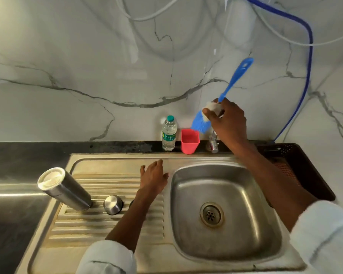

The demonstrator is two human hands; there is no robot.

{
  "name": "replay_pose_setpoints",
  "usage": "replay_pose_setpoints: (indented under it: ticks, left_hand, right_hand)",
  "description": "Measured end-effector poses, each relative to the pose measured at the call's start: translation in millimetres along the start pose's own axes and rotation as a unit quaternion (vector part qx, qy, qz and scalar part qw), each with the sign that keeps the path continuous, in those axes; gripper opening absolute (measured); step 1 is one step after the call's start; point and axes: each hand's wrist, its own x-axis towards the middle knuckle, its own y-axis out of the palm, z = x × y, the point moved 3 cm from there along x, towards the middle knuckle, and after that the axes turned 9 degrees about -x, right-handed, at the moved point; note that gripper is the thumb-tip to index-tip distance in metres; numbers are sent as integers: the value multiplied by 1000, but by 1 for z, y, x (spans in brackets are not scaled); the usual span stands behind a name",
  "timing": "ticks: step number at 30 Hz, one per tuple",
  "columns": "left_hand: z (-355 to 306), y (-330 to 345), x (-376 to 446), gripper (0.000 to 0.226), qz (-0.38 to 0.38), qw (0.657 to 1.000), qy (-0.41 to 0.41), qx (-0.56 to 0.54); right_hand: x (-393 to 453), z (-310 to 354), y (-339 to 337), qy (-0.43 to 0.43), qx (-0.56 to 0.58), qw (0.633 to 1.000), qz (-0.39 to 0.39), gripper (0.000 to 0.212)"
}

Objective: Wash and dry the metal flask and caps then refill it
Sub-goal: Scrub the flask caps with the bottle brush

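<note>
Holding the long blue plastic bottle brush [233, 84] tight, the right hand [229, 121] should bring it down slowly to the shiny metal flask [64, 189], lower left; left hand [154, 177] rests flat, released.

Metal flask [67, 189]: brushed steel cylinder, standing inverted and tilted on the ribbed draining board, base uppermost. Steel cap [112, 204]: round, domed, set just beside the flask's mouth end. Second dark cap [132, 202]: mostly hidden.
</note>
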Motion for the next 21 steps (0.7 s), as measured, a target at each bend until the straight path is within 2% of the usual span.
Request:
replay_pose_setpoints:
  ticks: [4, 10, 18, 21]
  left_hand:
    - [12, 17, 11, 50, 63, 995, -14, 70]
    - [5, 35, 10, 65, 82, 985, -4, 153]
    - [-1, 35, 16, 64, 79, 983, -9, 163]
    - [-4, 36, 17, 61, 79, 984, -13, 162]
  right_hand:
    - [25, 7, 30, 5, -43, 999, 33, 49]
    - [41, 8, 70, 10, -68, 994, 86, 46]
    - [46, -11, 129, 55, -133, 971, 190, 42]
    - [46, -19, 143, 70, -138, 968, 200, 43]
